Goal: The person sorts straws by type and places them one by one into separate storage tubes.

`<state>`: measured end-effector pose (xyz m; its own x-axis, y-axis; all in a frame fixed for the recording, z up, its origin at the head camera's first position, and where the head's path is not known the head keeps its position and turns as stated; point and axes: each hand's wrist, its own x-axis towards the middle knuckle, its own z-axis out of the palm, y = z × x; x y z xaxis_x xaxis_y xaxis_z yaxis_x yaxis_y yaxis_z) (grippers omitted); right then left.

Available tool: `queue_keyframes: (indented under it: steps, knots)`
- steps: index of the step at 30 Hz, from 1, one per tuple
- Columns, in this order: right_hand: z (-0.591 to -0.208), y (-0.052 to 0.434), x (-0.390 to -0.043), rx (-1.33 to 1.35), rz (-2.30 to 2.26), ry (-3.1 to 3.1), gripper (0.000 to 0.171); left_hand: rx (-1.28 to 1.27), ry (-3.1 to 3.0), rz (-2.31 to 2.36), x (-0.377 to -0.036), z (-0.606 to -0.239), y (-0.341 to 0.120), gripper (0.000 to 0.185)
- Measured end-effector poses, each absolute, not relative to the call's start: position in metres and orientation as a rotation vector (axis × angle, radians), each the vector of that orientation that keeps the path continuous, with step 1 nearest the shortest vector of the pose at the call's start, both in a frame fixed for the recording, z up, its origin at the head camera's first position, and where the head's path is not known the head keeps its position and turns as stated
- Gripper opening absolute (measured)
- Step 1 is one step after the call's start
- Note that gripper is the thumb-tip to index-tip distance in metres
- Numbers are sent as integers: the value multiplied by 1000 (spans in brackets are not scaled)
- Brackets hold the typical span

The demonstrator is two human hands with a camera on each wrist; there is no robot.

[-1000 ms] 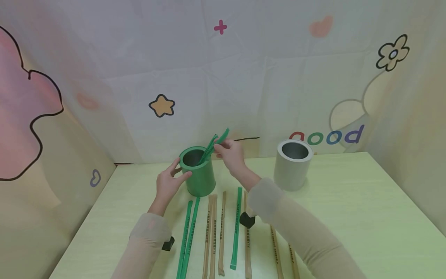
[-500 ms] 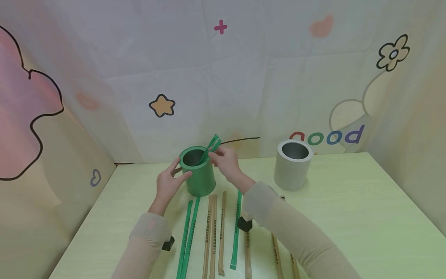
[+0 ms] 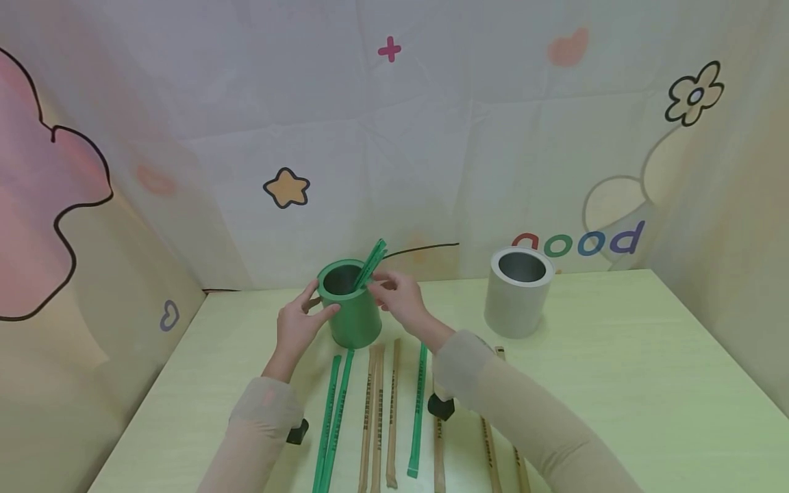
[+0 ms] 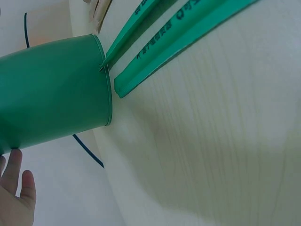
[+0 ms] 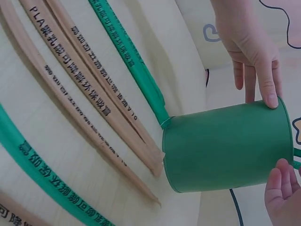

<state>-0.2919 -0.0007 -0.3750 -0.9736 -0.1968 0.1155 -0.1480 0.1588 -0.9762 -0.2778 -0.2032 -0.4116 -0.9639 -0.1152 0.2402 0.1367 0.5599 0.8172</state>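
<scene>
A green cup [image 3: 353, 322] stands upright near the back of the table with several green paper-wrapped straws [image 3: 371, 262] leaning out over its right side. My left hand [image 3: 298, 334] holds the cup by its rim, thumb in front and fingers on the left side. At the opposite side, my right hand [image 3: 401, 298] touches the cup near the rim with loosely bent fingers. In the right wrist view, the fingertips [image 5: 283, 165] lie against the cup's wall and no straw shows between them. Two green straws [image 3: 333, 418] lie on the table before the cup.
Brown wrapped straws [image 3: 372, 418] lie in a row in front, with another green straw [image 3: 417, 411] among them. A white cup [image 3: 518, 308] stands at the back right. A printed cloth [image 3: 333, 103] hangs behind the table [image 3: 641, 370].
My right hand has moved left and down to the cup's rim, and the green straw it held has gone down into the cup and left its fingers. The left hand stays put.
</scene>
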Motion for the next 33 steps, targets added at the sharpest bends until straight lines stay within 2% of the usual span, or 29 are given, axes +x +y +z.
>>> queue_keyframes:
  steps: [11, 24, 33]
  knots:
    - [-388, 15, -287, -195, -1944, 2295, 29, -21, -2533, -1349, -277, -410, -203, 74]
    - [-397, 40, -283, -150, -1793, 2249, 32, -16, -2541, -1341, -277, -409, -203, 73]
    - [-408, 49, -269, -30, -1698, 2270, 34, -6, -2552, -1344, -276, -409, -203, 72]
